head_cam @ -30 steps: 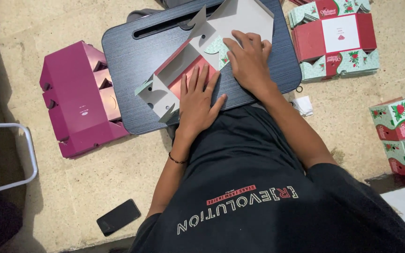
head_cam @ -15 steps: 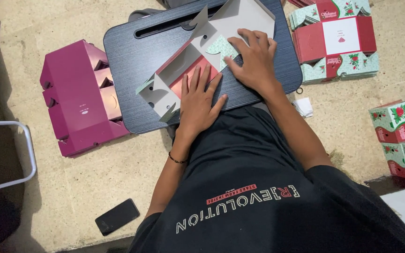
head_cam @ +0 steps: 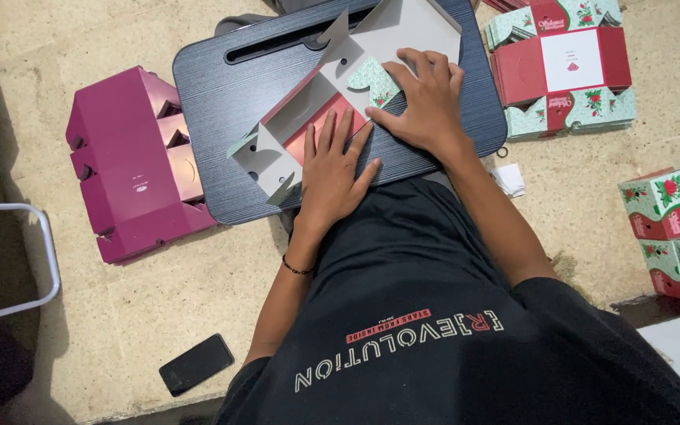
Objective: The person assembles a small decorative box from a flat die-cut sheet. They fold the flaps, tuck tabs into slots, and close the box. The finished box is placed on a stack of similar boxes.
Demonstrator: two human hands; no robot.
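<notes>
Both hands flat, fingers spread, gripping nothing: left hand [head_cam: 332, 177] presses the carton [head_cam: 320, 118] panel on the board [head_cam: 230, 102], right hand [head_cam: 426, 102] just beside, fingertips on floral flap. I'd keep pressure along the crease.

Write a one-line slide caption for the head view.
Left hand and right hand press an unfolded cardboard box blank flat on a dark lap desk.

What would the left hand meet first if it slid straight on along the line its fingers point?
The left hand lies flat on the unfolded cardboard box, fingers pointing up-frame. Going on, it would likely first meet the box's raised grey flap, though depth is unclear.
</notes>
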